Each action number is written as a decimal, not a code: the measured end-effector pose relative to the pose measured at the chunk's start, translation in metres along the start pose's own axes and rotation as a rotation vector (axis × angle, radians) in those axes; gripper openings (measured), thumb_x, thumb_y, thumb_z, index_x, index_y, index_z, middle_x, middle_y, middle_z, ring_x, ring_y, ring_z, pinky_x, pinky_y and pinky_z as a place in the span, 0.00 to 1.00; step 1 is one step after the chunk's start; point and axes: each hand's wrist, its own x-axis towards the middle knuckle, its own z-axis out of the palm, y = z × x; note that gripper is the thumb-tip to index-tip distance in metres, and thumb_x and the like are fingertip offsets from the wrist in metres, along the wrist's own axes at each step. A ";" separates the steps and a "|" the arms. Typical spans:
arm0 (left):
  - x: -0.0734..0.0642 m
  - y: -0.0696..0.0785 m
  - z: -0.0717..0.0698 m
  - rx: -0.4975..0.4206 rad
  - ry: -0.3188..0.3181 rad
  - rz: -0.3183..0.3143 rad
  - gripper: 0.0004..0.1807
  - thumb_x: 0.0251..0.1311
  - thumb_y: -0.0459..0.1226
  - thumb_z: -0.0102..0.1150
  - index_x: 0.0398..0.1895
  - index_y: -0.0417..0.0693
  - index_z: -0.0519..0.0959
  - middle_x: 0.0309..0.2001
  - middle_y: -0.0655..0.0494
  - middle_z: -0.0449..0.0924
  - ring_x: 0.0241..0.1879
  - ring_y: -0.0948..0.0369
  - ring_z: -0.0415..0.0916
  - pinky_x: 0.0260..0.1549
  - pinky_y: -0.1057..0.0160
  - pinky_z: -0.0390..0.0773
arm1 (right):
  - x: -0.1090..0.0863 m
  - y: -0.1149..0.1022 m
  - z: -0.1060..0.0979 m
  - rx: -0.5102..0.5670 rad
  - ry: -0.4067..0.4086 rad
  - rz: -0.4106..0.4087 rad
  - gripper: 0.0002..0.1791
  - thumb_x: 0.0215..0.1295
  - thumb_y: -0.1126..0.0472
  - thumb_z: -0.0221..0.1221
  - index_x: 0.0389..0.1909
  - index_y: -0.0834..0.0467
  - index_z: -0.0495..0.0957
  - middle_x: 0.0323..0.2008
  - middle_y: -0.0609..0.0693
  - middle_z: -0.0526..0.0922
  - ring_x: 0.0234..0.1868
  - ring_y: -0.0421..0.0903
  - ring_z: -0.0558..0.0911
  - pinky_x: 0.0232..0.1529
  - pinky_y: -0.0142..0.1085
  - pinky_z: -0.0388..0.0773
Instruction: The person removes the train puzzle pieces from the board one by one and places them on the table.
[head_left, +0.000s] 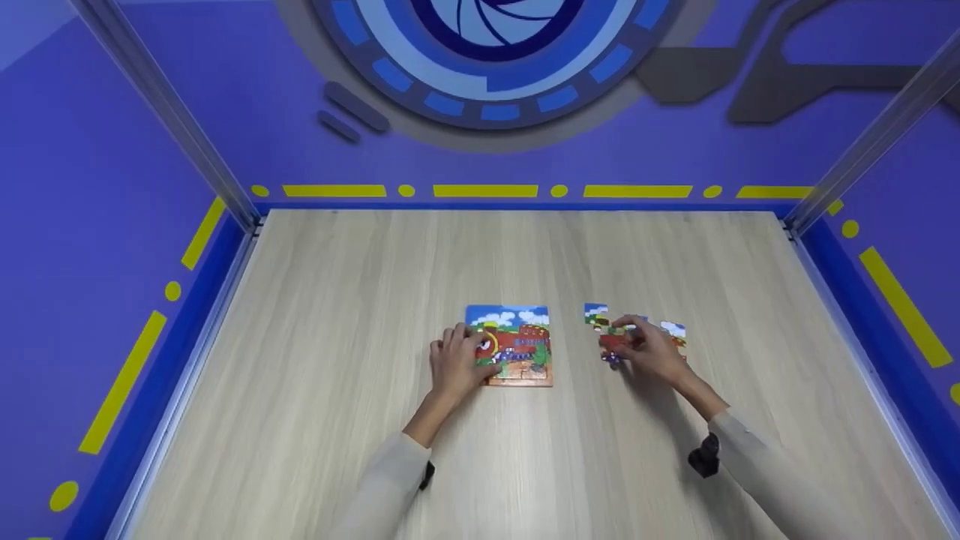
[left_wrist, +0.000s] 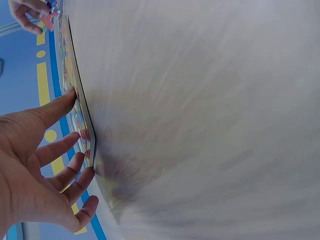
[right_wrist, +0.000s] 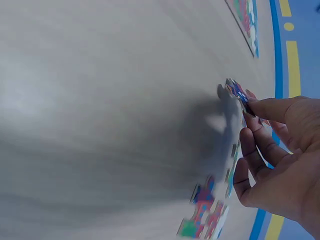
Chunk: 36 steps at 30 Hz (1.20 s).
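A square jigsaw puzzle (head_left: 529,349) with a red train picture lies on the table. My left hand (head_left: 454,364) rests at its left side, fingers spread and fingertips on the surface near the edge. In the left wrist view the thumb (left_wrist: 65,104) touches the puzzle's face. My right hand (head_left: 656,354) pinches a puzzle piece (right_wrist: 237,91) between thumb and fingers, close above the table to the right of the puzzle. Loose puzzle pieces lie around that hand, one with sky and cloud (head_left: 595,312) and another (head_left: 675,329) partly hidden behind the fingers.
The wooden table (head_left: 360,300) is bordered by blue printed panels (head_left: 495,165) at the back and sides. Metal posts (head_left: 180,120) stand at the back corners. In the right wrist view, several joined-looking pieces (right_wrist: 202,207) lie below the right hand.
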 end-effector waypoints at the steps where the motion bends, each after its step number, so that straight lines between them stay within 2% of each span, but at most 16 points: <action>1: 0.000 0.000 0.000 0.006 0.000 0.000 0.30 0.48 0.48 0.80 0.55 0.48 0.85 0.52 0.47 0.78 0.53 0.50 0.71 0.53 0.44 0.67 | -0.002 0.002 -0.001 -0.005 -0.002 0.003 0.21 0.64 0.73 0.64 0.58 0.68 0.75 0.40 0.64 0.85 0.37 0.47 0.80 0.35 0.30 0.73; 6: 0.001 0.002 -0.001 0.036 -0.004 -0.011 0.31 0.47 0.49 0.80 0.55 0.49 0.85 0.52 0.48 0.78 0.52 0.51 0.71 0.52 0.45 0.68 | -0.008 0.008 -0.008 -0.052 -0.025 0.046 0.21 0.66 0.72 0.62 0.59 0.67 0.74 0.42 0.65 0.85 0.38 0.50 0.81 0.35 0.31 0.74; 14: 0.003 0.003 0.000 0.019 -0.019 -0.023 0.32 0.48 0.48 0.80 0.57 0.48 0.84 0.53 0.47 0.78 0.52 0.51 0.70 0.53 0.45 0.67 | -0.013 0.011 -0.018 -0.133 -0.056 0.096 0.20 0.67 0.68 0.63 0.58 0.67 0.74 0.37 0.60 0.84 0.34 0.46 0.77 0.34 0.34 0.72; 26: 0.000 0.003 0.001 0.018 0.025 -0.006 0.30 0.45 0.48 0.81 0.54 0.48 0.86 0.49 0.48 0.78 0.49 0.51 0.71 0.50 0.45 0.68 | -0.015 0.013 -0.025 -0.191 -0.073 0.156 0.20 0.66 0.65 0.65 0.58 0.65 0.78 0.33 0.57 0.87 0.30 0.43 0.78 0.31 0.35 0.72; 32: -0.001 0.002 0.003 0.013 0.019 -0.006 0.31 0.47 0.48 0.80 0.55 0.48 0.85 0.50 0.48 0.77 0.50 0.51 0.71 0.52 0.44 0.68 | -0.017 0.015 -0.026 -0.249 -0.031 0.133 0.19 0.66 0.65 0.65 0.57 0.65 0.79 0.36 0.59 0.87 0.30 0.44 0.79 0.30 0.34 0.72; 36: 0.000 0.000 0.003 0.014 0.015 -0.010 0.30 0.48 0.48 0.80 0.56 0.48 0.85 0.51 0.48 0.77 0.50 0.52 0.71 0.52 0.44 0.68 | -0.019 0.018 -0.024 -0.239 -0.018 0.069 0.19 0.64 0.64 0.68 0.55 0.66 0.81 0.38 0.59 0.86 0.33 0.46 0.78 0.31 0.31 0.71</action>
